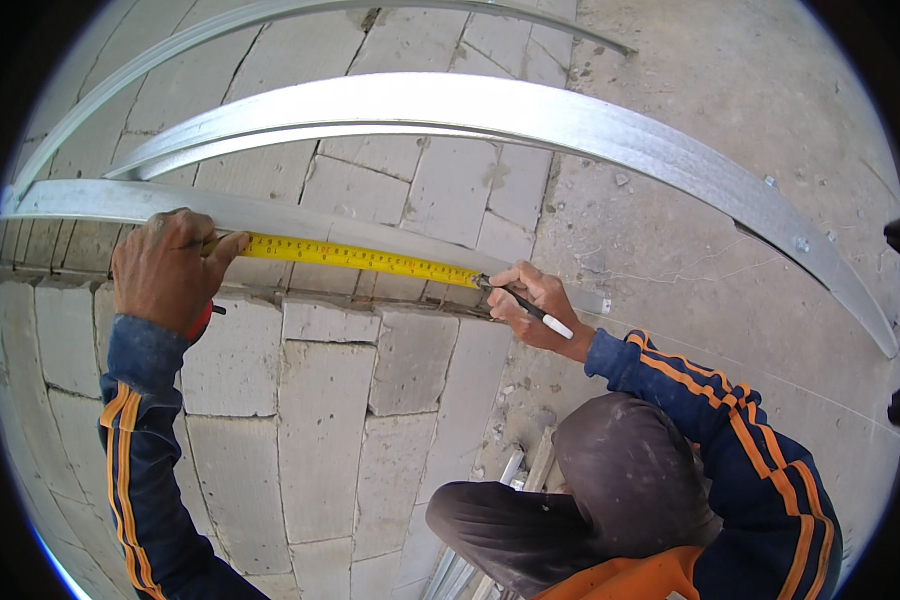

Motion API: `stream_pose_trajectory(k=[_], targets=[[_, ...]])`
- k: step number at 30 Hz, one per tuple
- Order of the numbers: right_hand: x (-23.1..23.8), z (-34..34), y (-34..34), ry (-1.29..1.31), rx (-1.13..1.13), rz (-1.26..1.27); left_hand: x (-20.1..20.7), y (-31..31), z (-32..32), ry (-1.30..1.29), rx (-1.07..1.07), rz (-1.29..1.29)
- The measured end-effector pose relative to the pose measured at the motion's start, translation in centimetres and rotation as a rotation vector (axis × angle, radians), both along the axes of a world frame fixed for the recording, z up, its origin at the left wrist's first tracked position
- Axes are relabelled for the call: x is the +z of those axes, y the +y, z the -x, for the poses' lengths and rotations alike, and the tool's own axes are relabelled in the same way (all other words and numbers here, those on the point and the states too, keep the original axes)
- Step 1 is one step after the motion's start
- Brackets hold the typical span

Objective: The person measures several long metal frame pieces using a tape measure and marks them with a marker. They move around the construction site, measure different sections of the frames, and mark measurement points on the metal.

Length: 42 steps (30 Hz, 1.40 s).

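Observation:
A yellow tape measure blade (pixel 360 258) is stretched along a silvery metal channel (pixel 300 218). At the blade's left part, my left hand (pixel 168 268) grips the tape measure, thumb on the blade; a bit of its red case (pixel 202 322) shows below the palm, the rest hidden. My right hand (pixel 538 300) is closed around a black-and-white marker pen (pixel 542 314). The fingers of that hand are at the blade's right end, where the dark end hook (pixel 481 282) sits against the channel. Whether the pen touches the metal I cannot tell.
Beyond the channel lie a wide, shiny metal profile (pixel 450 105) with small screws near its right end, and a thinner rail (pixel 270 12). Grey blocks (pixel 315 450) lie beneath and in front. Concrete floor (pixel 730 260) spreads rightward. Metal lengths (pixel 455 572) lie beside my bent leg (pixel 630 470).

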State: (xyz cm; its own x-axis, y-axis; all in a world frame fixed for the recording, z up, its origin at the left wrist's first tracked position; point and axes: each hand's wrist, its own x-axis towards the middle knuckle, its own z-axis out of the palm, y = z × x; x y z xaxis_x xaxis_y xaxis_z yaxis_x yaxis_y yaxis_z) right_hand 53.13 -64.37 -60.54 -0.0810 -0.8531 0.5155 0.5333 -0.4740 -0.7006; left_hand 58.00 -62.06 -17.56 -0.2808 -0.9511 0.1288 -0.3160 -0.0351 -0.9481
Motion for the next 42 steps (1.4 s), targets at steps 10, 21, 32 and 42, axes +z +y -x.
stream_pose_trajectory(k=[10,21,32,42], targets=[[0.4,-0.2,0.2,-0.027,-0.003,0.001,-0.1,-0.2,0.0,0.028,0.062,0.024],[0.3,0.9,0.7,0.076,0.106,-0.036,-0.3,-0.5,-0.3,0.051,0.051,0.027],[0.6,5.6,1.8,0.191,-0.004,-0.132,5.2,5.9,-9.8,0.658,0.148,-0.299],[16.0,6.7,2.6,0.311,-0.067,0.506,-23.4,14.4,-21.3,2.228,-0.374,0.005]])
